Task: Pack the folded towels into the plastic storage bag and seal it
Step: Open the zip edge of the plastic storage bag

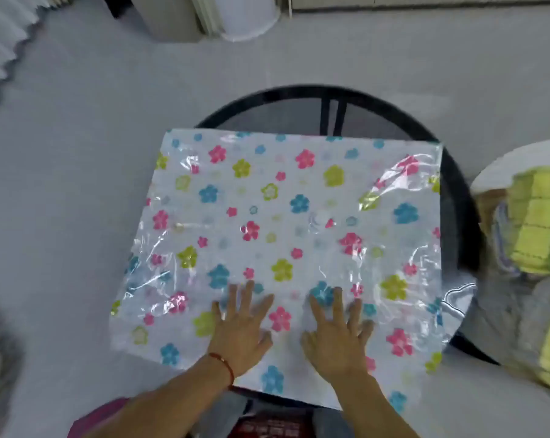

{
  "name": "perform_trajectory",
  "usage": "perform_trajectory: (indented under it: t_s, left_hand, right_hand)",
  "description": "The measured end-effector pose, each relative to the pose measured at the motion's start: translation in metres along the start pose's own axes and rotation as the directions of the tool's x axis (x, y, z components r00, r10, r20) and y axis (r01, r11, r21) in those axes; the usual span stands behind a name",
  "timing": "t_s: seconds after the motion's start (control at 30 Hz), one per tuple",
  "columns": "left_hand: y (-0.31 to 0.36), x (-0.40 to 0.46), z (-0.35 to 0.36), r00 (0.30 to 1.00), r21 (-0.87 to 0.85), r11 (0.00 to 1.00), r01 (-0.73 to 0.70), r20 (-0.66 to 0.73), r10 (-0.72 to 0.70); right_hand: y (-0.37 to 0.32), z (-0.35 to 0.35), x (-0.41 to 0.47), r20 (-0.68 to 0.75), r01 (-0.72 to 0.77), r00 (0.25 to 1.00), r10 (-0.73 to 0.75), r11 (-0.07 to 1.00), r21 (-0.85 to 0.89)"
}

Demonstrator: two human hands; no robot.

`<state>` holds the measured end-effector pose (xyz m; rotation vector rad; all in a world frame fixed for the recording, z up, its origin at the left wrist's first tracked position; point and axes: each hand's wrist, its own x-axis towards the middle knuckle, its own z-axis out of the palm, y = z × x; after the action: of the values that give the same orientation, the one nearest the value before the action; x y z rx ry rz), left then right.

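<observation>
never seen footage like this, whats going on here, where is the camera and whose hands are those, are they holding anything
There is no machine here. The single picture comes from a camera worn on a person's head, looking down at their own bare hands. The left hand, with a red cord at the wrist, and the right hand lie flat, fingers spread, on a clear plastic storage bag printed with coloured flowers. They press on it and grip nothing. The bag lies flat on a round black table. To the right, a stack of folded yellow and green towels waits, not yet packed.
</observation>
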<state>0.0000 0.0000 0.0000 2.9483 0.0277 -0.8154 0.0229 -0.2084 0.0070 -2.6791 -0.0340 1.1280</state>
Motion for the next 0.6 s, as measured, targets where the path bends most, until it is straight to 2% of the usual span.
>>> perform_trajectory:
  t_s: [0.07,0.13,0.27,0.4,0.6]
  left_hand:
    - [0.001,0.021,0.022,0.991,0.075,0.995,-0.058,-0.12,0.067]
    - [-0.004,0.04,0.038,0.963,0.096,0.992,-0.077,-0.252,0.099]
    - [-0.015,0.048,0.066,0.891,0.115,0.989,-0.098,-0.432,0.139]
    - [-0.016,0.043,0.069,0.845,-0.019,0.98,-0.197,-0.511,0.16]
    - [-0.018,0.042,0.071,0.825,-0.085,0.958,-0.274,-0.532,0.189]
  right_hand:
    - [0.003,0.022,0.021,-0.219,0.034,0.975,-0.043,0.998,-0.047]
    - [0.008,0.035,0.042,-0.4,0.081,0.912,-0.095,0.995,-0.052]
    - [0.01,0.063,0.062,-0.572,0.064,0.812,-0.116,0.992,-0.109]
    - [0.015,0.069,0.067,-0.638,0.111,0.756,-0.149,0.989,-0.1]
    - [0.015,0.069,0.068,-0.614,0.055,0.772,-0.164,0.98,-0.193]
